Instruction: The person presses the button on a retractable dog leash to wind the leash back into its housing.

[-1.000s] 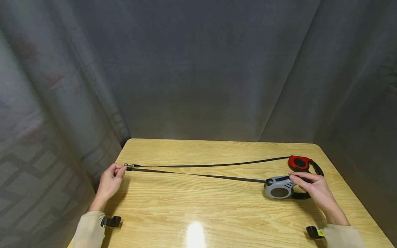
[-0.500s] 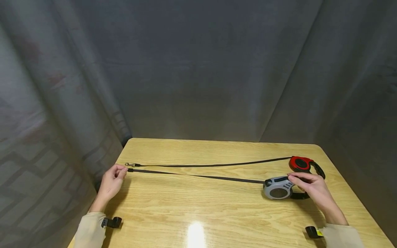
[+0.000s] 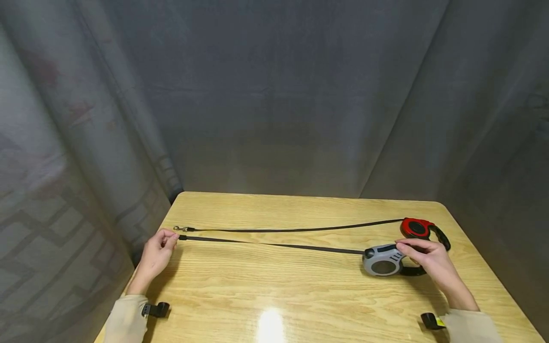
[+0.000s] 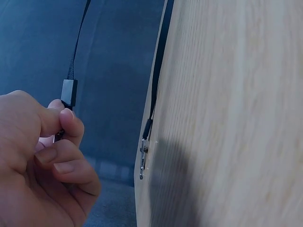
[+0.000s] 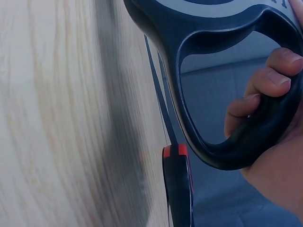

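The right hand (image 3: 429, 259) grips the handle of the grey leash (image 3: 383, 260), keeping it steady on the desk (image 3: 274, 295). The left hand (image 3: 156, 252) pinches the strap end (image 4: 67, 92), so the strap (image 3: 274, 245) lies straight. A red leash (image 3: 418, 227) lies just behind.

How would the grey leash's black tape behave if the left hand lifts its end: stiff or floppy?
Probably floppy: the tape is thin and flat, and runs straight only because it spans from the left hand to the grey leash housing. Likely light. If the right hand lets go, the housing may slide on the glossy table.
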Demonstrator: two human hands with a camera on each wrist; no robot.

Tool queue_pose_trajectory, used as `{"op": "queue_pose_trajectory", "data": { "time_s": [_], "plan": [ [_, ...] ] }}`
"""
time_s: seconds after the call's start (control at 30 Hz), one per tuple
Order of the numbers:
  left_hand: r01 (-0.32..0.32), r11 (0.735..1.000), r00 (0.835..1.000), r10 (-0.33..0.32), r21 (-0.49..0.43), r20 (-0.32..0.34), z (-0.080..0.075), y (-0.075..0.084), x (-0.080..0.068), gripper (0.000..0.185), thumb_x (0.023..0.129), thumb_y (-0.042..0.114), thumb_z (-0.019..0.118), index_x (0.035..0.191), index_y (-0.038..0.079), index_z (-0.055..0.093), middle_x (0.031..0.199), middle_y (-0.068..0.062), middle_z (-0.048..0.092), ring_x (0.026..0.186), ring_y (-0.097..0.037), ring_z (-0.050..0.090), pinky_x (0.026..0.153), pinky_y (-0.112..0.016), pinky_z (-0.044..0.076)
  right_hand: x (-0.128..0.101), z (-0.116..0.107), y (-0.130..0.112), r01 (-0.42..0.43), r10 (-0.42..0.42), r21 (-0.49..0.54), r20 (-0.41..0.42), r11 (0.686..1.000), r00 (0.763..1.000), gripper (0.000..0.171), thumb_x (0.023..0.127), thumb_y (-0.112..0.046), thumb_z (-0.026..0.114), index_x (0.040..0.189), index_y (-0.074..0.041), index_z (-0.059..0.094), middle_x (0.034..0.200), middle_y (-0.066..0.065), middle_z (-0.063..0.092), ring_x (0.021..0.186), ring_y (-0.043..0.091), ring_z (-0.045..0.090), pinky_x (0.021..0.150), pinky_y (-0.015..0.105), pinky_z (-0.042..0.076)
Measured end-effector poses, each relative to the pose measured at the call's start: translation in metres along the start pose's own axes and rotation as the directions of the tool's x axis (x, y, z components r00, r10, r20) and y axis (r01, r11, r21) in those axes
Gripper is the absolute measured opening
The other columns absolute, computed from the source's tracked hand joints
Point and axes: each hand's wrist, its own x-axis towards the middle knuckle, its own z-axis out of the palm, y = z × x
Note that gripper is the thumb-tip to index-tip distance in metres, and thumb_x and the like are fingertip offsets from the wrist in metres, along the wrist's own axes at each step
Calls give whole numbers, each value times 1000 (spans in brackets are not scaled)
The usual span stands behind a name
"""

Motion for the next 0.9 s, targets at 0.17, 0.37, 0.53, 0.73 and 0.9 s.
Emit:
{"op": "queue_pose_trajectory", "data": {
  "time_s": [0.17,0.37,0.53,0.73,0.9],
  "plan": [
    [-11,1000,1000,11,5,-4,1,0,0,17,107,11,63,93,2,64,74,-2,61,62,-5,46,59,-25,39,0,2,0,1,-1,-8,-1,1000,1000,18,100,-14,75,115,-6,82,94,-29,72,74,4,56,65,25,49],
    [11,1000,1000,-12,8,21,3,3,0,17,108,12,62,94,2,63,75,-1,59,61,-6,46,60,-25,38,-1,3,2,19,-19,-15,1,1000,1000,18,100,-16,76,114,-7,82,93,-21,74,71,7,55,63,28,48],
    [10,1000,1000,-10,1,23,2,6,0,16,108,11,62,94,2,62,74,-3,60,61,-5,45,60,-25,38,0,3,2,30,-30,-10,1,999,1000,18,100,-15,76,115,-7,82,91,-19,74,69,9,54,62,29,46],
    [-4,1000,999,4,-1,33,2,8,0,16,107,10,63,94,2,63,76,-5,61,61,-4,46,60,-25,38,-1,4,4,19,-19,-11,8,1000,1000,16,100,-11,75,114,-8,82,94,-29,71,72,6,55,63,27,48],
    [-21,1000,999,20,8,48,3,7,-1,16,108,10,62,94,3,62,74,0,58,62,-5,45,61,-25,38,0,5,6,2,-2,-9,7,1000,1000,16,100,-10,75,113,-7,82,94,-29,71,73,6,54,63,27,48]
  ]
}}
